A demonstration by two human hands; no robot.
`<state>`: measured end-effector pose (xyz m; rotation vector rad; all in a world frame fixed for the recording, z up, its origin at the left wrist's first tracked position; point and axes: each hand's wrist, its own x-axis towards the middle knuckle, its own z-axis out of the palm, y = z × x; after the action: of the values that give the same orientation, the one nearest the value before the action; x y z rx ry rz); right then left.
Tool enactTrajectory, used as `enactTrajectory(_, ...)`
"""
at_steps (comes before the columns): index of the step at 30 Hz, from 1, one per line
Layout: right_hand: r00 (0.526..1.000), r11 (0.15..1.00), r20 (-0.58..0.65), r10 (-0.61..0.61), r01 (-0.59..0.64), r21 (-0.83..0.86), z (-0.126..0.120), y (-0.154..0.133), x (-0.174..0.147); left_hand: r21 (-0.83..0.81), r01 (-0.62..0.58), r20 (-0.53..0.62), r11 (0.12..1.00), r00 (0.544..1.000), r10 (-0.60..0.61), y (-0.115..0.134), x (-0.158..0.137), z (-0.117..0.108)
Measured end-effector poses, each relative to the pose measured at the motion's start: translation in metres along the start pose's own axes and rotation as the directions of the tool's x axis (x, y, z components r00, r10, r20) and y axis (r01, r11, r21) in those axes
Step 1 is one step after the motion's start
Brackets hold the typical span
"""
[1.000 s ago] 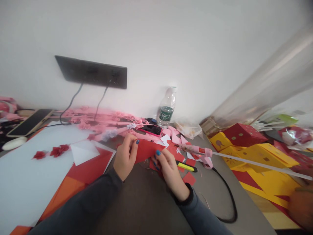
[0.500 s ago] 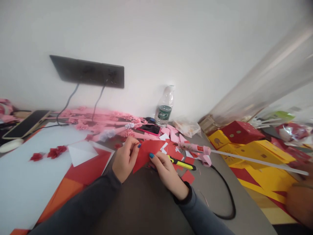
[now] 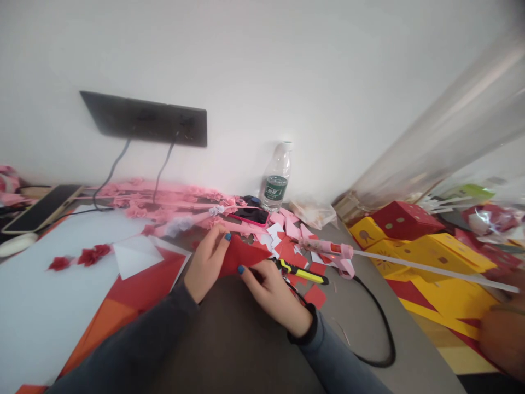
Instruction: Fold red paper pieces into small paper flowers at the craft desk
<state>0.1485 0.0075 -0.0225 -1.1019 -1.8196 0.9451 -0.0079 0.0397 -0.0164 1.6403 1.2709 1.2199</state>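
A piece of red paper (image 3: 241, 256) is held above the grey table between my two hands, tilted and bent. My left hand (image 3: 205, 264) pinches its left side, thumb on top. My right hand (image 3: 275, 293) grips the lower right edge, with the thumb in front and the other fingers partly hidden. Just right of the paper lies a yellow-and-black utility knife (image 3: 305, 272). Beyond it rests a pink glue gun (image 3: 328, 249) with a long white glue stick (image 3: 435, 269) sticking out of its back. Red paper scraps (image 3: 315, 296) lie around the knife.
A water bottle (image 3: 276, 180) stands by the wall near a phone (image 3: 251, 215). Pink paper flowers (image 3: 176, 200) spread along the back. White sheets (image 3: 53, 284) cover the left side. Yellow and red boxes (image 3: 435, 254) sit at right, near another person's arm (image 3: 502, 339). The glue gun's black cord (image 3: 391, 334) loops on the table.
The red paper has been turned and bent, so it now shows a lower, pointed shape. My right hand has shifted slightly downward, and my left hand a little to the left.
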Motion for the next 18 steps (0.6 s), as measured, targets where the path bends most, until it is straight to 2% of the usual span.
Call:
enactTrajectory(3, 0.998, 0.991, 0.06, 0.031, -0.038, 0.124, 0.005, -0.005, -0.003, 0.273, -0.173, 0.02, 0.946, 0.985, 0.174, 0.0, -0.006, 0.003)
enactTrajectory(7, 0.989, 0.963, 0.063, 0.135, -0.145, 0.226, 0.003, -0.002, -0.003, 0.446, -0.269, 0.027, 0.854, 0.957, 0.287, -0.003, -0.008, 0.0)
enactTrajectory(11, 0.987, 0.956, 0.03, 0.155, -0.157, 0.246, -0.004, 0.003, 0.002, 0.489, -0.284, -0.041, 0.825, 0.937, 0.347, -0.003, -0.004, -0.005)
enactTrajectory(18, 0.991, 0.943, 0.041, 0.127, -0.133, 0.306, -0.004, -0.004, 0.003, 0.489, -0.295, -0.049, 0.821, 0.93, 0.364, -0.001, -0.003, -0.006)
